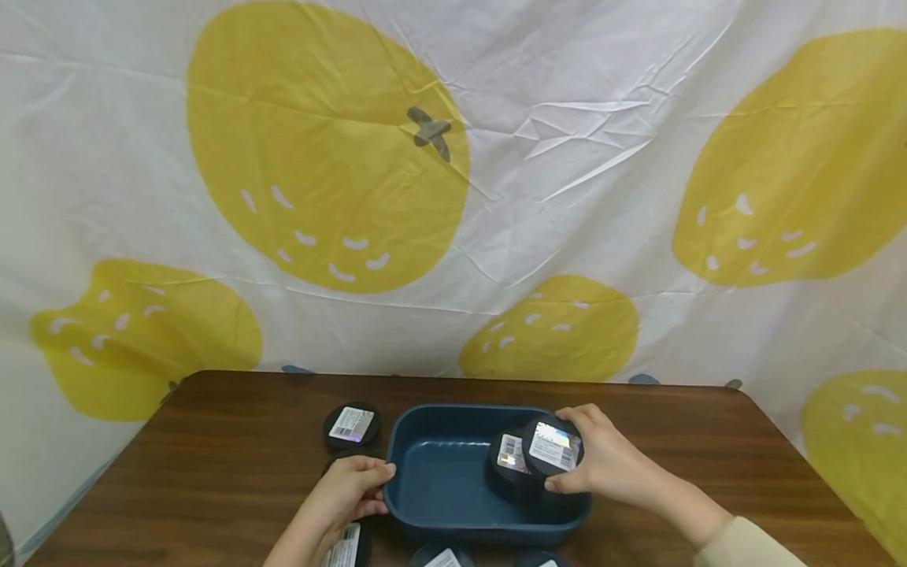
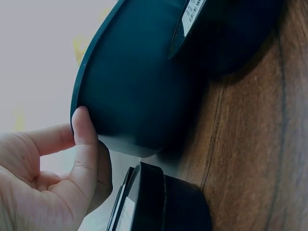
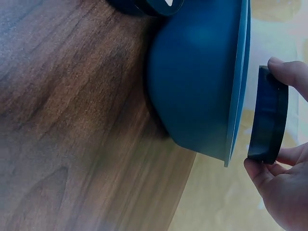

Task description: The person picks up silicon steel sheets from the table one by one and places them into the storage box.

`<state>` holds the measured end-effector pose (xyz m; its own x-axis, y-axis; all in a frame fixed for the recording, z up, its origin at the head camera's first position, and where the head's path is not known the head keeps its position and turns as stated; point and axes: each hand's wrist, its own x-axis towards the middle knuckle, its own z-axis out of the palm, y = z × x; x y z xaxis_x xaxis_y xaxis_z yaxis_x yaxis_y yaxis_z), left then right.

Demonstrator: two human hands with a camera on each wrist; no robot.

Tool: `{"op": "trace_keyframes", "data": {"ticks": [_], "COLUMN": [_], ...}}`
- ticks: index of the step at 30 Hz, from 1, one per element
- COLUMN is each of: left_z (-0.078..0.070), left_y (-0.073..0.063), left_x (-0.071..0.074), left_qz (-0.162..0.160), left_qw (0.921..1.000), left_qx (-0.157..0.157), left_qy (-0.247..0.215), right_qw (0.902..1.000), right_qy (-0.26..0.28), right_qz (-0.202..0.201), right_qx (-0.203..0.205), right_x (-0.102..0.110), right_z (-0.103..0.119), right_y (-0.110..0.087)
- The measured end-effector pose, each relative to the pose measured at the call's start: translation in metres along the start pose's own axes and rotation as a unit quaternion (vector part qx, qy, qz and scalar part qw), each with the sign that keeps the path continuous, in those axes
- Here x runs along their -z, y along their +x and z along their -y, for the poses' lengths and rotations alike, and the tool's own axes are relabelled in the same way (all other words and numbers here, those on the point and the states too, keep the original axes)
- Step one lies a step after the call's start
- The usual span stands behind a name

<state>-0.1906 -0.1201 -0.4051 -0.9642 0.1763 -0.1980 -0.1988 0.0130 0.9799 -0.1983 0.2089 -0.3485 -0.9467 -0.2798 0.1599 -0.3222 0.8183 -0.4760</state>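
Observation:
A dark blue rectangular basin (image 1: 442, 524) stands on the table. At its left end my left hand (image 1: 352, 486) pinches the rim between thumb and fingers; the left wrist view shows this hand (image 2: 62, 168) at the basin's edge (image 2: 130, 82). Over the basin's right end, my right hand (image 1: 609, 457) grips a round black container (image 1: 553, 446) by its sides, its white label facing up. The right wrist view shows the held container (image 3: 268, 115) apart from the basin's rim. Another labelled black container (image 1: 512, 455) sits inside the basin, partly covered by the held one.
Several more black containers lie around the basin: one at the back left (image 1: 352, 426), one beside my left forearm (image 1: 347, 547) and one at the front (image 1: 442, 557). The brown wooden table (image 1: 212, 457) ends at a white cloth (image 1: 553, 205) with yellow fruit prints.

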Motion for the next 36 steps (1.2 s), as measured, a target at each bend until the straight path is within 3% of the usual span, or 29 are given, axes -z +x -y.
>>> {"op": "trace_keyframes", "data": {"ticks": [12,22,36], "left_z": [0.0,0.002,0.0], "left_y": [0.0,-0.003,-0.001], "left_x": [0.001,0.002,0.0], "left_qz": [0.0,-0.007,0.0], "left_qw": [1.0,0.9999,1.0], "left_qx": [0.002,0.013,-0.002], "left_qy": [0.001,-0.006,0.0], "right_qw": [0.9998,0.9986,0.9969], "right_qy": [-0.015,-0.002,-0.018], "right_qz": [0.008,0.052,0.076], "right_qx": [0.009,0.0,-0.004], "right_x": [-0.001,-0.007,-0.017], "right_z": [0.005,0.012,0.015], "right_y": [0.014,0.021,0.029]}}
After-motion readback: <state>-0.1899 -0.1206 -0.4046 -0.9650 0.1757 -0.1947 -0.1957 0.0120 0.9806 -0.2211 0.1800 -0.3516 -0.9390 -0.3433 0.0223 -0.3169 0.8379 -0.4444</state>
